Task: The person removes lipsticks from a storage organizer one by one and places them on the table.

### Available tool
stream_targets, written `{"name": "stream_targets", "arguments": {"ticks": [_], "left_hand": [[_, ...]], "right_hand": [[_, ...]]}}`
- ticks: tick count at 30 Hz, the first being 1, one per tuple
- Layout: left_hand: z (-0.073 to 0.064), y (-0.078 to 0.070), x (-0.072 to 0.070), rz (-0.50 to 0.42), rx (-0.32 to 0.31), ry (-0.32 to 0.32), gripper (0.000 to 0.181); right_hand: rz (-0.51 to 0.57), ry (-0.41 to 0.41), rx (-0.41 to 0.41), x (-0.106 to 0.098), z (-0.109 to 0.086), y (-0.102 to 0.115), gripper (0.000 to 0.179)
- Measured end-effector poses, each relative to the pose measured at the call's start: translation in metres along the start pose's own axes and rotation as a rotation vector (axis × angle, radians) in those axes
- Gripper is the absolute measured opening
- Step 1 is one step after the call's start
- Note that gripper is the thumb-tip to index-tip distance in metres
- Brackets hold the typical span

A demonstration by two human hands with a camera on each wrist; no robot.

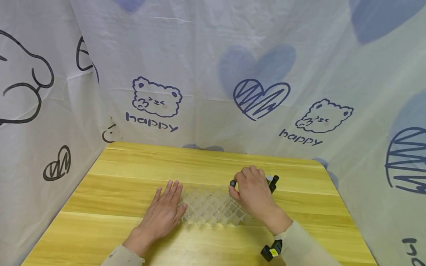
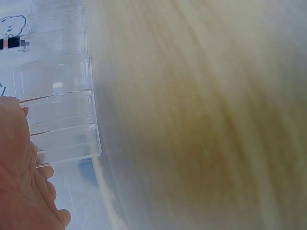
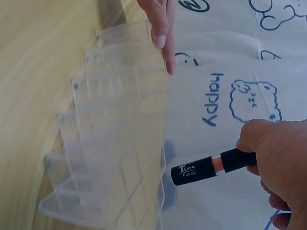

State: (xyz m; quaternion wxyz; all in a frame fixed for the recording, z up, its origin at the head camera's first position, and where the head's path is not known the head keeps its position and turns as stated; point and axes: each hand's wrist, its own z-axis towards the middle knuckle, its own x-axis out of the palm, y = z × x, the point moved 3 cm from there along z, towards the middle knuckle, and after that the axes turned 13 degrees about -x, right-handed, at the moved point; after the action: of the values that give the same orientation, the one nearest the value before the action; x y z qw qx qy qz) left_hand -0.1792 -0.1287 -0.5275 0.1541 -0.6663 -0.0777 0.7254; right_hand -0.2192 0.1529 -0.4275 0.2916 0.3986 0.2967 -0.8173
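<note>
My right hand (image 1: 254,190) pinches a black lip gloss tube (image 3: 194,171) by one end. In the right wrist view the tube shows white lettering and a coral band. It is above the right part of a clear plastic organizer (image 1: 208,207) with rows of diamond-shaped compartments. My left hand (image 1: 163,212) lies against the organizer's left end with its fingers straight and its thumb touching the edge. No contents can be made out in the compartments through the clear plastic.
Several dark tubes (image 1: 273,183), one with a pale top, are on the table just beyond my right hand and partly hidden by it. The wooden table (image 1: 116,184) meets a printed white cloth (image 1: 199,122) at the back and sides. A small black device (image 1: 272,251) sits by my right wrist.
</note>
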Motion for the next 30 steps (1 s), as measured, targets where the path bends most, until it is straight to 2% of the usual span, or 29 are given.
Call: {"name": "stream_targets", "arguments": {"ticks": [10,17,30], "left_hand": [[0.001,0.0,0.001,-0.009,-0.011,0.014,0.07],[0.001,0.001,0.001,-0.015,-0.009,0.016,0.069],[0.0,0.001,0.0,-0.028,0.005,0.024,0.07]], "right_hand": [[0.008,0.005,0.057,-0.01,-0.031,-0.024,0.022],[-0.028,0.0,0.085,-0.016,-0.053,-0.039,0.029],[-0.068,0.065,0.145,-0.015,-0.106,-0.071,0.028]]}}
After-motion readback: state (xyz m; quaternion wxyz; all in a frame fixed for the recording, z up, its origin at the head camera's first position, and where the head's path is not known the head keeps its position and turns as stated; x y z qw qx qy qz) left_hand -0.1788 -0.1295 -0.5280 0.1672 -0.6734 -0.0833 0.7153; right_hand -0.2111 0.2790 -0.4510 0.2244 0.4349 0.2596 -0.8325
